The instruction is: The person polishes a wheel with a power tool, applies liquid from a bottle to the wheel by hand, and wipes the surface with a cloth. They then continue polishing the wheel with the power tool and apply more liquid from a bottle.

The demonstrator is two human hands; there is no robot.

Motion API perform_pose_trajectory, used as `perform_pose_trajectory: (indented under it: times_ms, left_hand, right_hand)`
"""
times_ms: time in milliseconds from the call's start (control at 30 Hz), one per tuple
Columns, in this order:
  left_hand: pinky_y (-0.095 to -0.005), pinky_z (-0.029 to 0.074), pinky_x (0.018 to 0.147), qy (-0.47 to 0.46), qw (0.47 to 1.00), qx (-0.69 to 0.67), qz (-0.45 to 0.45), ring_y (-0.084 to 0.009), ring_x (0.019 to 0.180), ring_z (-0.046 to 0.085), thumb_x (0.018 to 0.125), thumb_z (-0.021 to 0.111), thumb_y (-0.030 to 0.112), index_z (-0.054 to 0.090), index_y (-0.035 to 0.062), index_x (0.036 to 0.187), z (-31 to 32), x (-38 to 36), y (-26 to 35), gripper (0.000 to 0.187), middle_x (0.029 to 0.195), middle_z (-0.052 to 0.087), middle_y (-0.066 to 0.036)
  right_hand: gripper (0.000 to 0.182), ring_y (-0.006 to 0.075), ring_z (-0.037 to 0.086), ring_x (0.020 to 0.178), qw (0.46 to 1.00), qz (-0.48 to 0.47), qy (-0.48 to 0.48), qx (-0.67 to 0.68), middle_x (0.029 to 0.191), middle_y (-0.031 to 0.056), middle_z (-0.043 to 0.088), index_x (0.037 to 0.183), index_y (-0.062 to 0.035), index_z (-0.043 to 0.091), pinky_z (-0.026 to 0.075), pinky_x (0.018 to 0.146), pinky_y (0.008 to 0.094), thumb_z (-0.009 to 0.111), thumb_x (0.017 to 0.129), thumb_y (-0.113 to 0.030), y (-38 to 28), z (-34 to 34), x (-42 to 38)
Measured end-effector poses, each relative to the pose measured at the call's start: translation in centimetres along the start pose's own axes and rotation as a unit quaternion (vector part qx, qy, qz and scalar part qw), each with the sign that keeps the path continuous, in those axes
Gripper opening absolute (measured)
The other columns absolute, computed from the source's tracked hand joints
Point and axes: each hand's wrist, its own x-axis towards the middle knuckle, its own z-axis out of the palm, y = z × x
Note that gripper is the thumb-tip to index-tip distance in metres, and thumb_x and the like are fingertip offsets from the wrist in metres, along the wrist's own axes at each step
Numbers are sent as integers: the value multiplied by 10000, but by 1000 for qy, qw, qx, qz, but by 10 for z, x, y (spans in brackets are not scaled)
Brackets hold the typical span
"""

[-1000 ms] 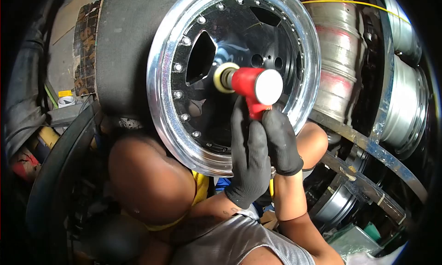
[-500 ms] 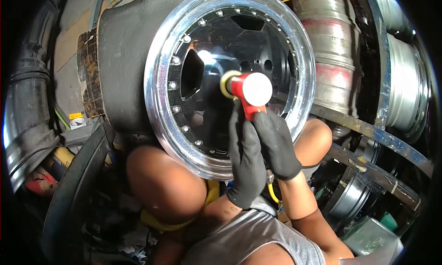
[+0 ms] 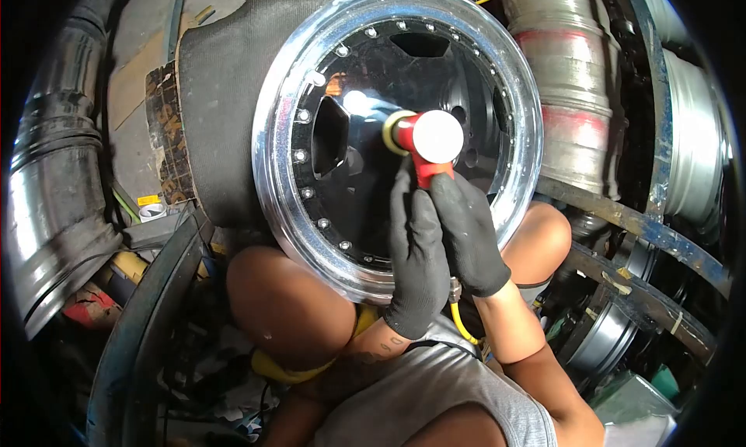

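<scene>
Both hands wear black gloves and are wrapped round a red air polisher point(image 3: 426, 145) with a pale round cap. My left hand point(image 3: 420, 253) is on the tool's left side, and my right hand point(image 3: 470, 233) is on its right, close beside it. The tool's yellowish pad point(image 3: 393, 132) is at the glossy black face of a wheel point(image 3: 365, 206); whether it touches cannot be made out. The wheel has a shiny chrome lip and small bolts round its face, and lies between my knees. A yellow hose point(image 3: 461, 326) runs from below the hands.
A black padded support point(image 3: 221, 113) lies left of the wheel. Stacked wheel barrels point(image 3: 571, 82) and a blue metal rack point(image 3: 660, 136) stand on the right. More shiny rims point(image 3: 47, 206) line the far left. A roll of tape point(image 3: 151, 211) sits at the left.
The whole view has shifted, with the surroundings now slightly further right. The tool and both hands have moved a little up and left relative to the wheel. The grip looks the same.
</scene>
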Motion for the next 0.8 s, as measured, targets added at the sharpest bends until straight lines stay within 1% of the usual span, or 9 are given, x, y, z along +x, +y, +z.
perform_pose_trajectory:
  times_ms: [133, 233, 367, 400, 533, 633, 667, 733, 800]
  left_hand:
    - [-337, 394, 1085, -4, 1000, -22, 7, -213, 1287, 483, 1095, 328, 439, 277, -22, 1524, -6, 6, 6, 632, 1421, 462, -155]
    - [-331, 390, 1084, -20, 999, 10, 30, -211, 1282, 487, 1096, 329, 431, 299, -24, 1516, -6, 12, 2, 619, 1404, 477, -154]
    - [-333, 370, 1104, -46, 999, 24, -8, -208, 1296, 473, 1105, 316, 408, 304, -32, 1515, 1, 6, -4, 601, 1427, 471, -158]
    - [-334, 370, 1103, -35, 999, 36, -15, -212, 1300, 473, 1107, 314, 400, 311, -33, 1513, 2, 5, -2, 594, 1429, 472, -162]
    - [-329, 387, 1082, -1, 999, 18, 40, -214, 1267, 503, 1108, 298, 386, 356, -21, 1493, 0, 11, 5, 563, 1397, 497, -155]
    - [-320, 423, 1033, 38, 999, 11, 28, -191, 1208, 529, 1103, 307, 411, 373, -1, 1467, -11, 12, 8, 553, 1314, 525, -135]
    - [-362, 390, 1092, 44, 998, -23, 34, -242, 1280, 508, 1096, 340, 367, 362, -35, 1484, -12, 11, 10, 559, 1417, 494, -174]
    - [-360, 391, 1090, 44, 998, -23, 31, -240, 1275, 507, 1097, 344, 361, 354, -34, 1488, -10, 7, 8, 556, 1418, 489, -171]
    - [-358, 392, 1086, 27, 999, -25, 36, -231, 1269, 500, 1097, 356, 358, 339, -33, 1491, -8, 1, 4, 555, 1419, 478, -164]
  right_hand:
    - [358, 72, 505, 813, 999, 10, -32, 35, 840, 39, 596, 1052, 32, 615, 442, 717, 278, 540, 1044, -319, 11, 5, 12]
    - [370, 77, 508, 798, 1000, 2, 3, -19, 835, 47, 598, 1040, 38, 606, 442, 708, 284, 536, 1045, -326, 5, 3, 7]
    - [357, 73, 502, 784, 999, 1, 40, -5, 816, 37, 589, 1024, 19, 614, 441, 687, 282, 517, 1053, -323, 9, -5, 0]
    - [351, 70, 498, 787, 997, -17, 24, -70, 822, 24, 589, 1031, 19, 618, 440, 694, 277, 516, 1054, -316, 10, -11, 0]
    - [356, 71, 526, 825, 998, 27, -14, 49, 858, 30, 619, 1035, 28, 621, 449, 727, 269, 525, 1050, -314, 2, 4, 9]
    - [366, 86, 538, 826, 998, 13, -68, 11, 861, 55, 626, 1053, 35, 623, 460, 740, 292, 548, 1034, -322, 3, 12, 19]
    - [366, 86, 538, 827, 997, 2, -72, 5, 861, 61, 625, 1056, 34, 623, 462, 742, 296, 550, 1032, -323, 7, 12, 18]
    - [365, 88, 537, 831, 997, -20, -78, -6, 859, 73, 622, 1060, 32, 622, 464, 746, 304, 554, 1027, -325, 13, 11, 17]
    - [363, 128, 569, 823, 998, 17, -50, 22, 868, 105, 623, 1070, 43, 613, 466, 749, 311, 552, 1025, -312, 8, 6, 7]
